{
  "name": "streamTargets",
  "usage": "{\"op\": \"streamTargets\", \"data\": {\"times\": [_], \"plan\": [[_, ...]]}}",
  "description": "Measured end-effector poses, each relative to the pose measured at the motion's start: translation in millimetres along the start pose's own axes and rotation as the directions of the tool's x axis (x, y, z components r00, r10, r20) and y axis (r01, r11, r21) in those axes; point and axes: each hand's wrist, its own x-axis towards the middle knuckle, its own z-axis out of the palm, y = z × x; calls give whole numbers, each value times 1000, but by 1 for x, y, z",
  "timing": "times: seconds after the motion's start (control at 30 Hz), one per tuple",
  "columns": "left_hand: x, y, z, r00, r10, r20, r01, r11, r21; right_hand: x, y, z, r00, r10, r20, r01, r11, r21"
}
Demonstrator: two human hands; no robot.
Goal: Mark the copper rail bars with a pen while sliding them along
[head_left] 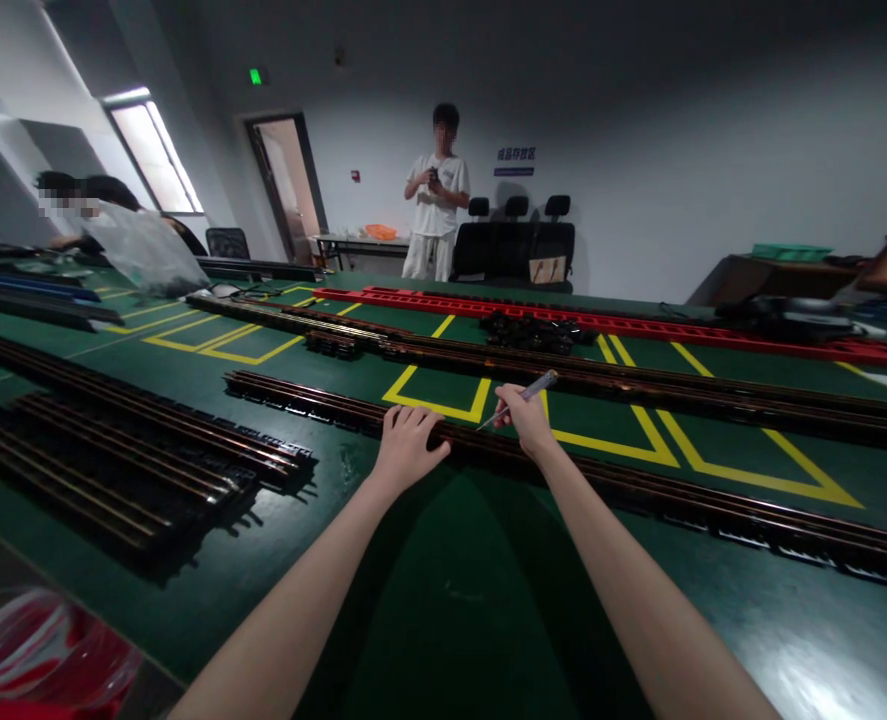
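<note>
Long, narrow, black rail strip with copper-coloured lines (480, 444) laid across green tabletop (458, 570); covered partly by left hand (407, 446), grip not discernible. Slim silvery pen-like tool (539, 384) gripped by right hand (525, 420), tip held at strip.

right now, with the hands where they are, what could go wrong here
Slip: the thin tool in the right hand points down at the long dark strip; if it skidded left, it might jab the left hand, which lies close by.

Shift: the strip reaches far past both hands, so a sideways push might swing it on the green table.
</note>
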Motion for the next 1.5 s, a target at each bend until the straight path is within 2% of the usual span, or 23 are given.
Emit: {"op": "streamTargets", "data": {"times": [0.4, 0.6, 0.77, 1.0, 1.13, 1.4, 1.5], "plan": [[-1, 1, 0, 1000, 26, 2, -26, 1000, -6, -1, 2, -3, 999, 9, 34, -8, 1000, -28], [-3, 1, 3, 989, 149, -23, -150, 988, -34, 0, 1, -4, 998, -5, 68, 9, 998, -64], [-3, 3, 2, 974, 225, 8, -225, 973, -52, -3, -4, -11, 992, 1, 124, 11, 996, -91], [-2, 10, -1, 974, 223, 39, -222, 975, -21, -15, -11, -33, 984, 28, 173, -3, 989, -145], [-1, 21, -1, 970, 235, 67, -235, 972, -5, -20, -11, -43, 986, 32, 162, -5, 986, -164], [5, 42, 0, 970, 215, 110, -223, 973, 65, -25, -16, -51, 977, 34, 208, 2, 985, -170], [6, 47, 1, 973, 203, 114, -216, 970, 113, -29, -15, -53, 982, 27, 188, 2, 988, -155]]}}
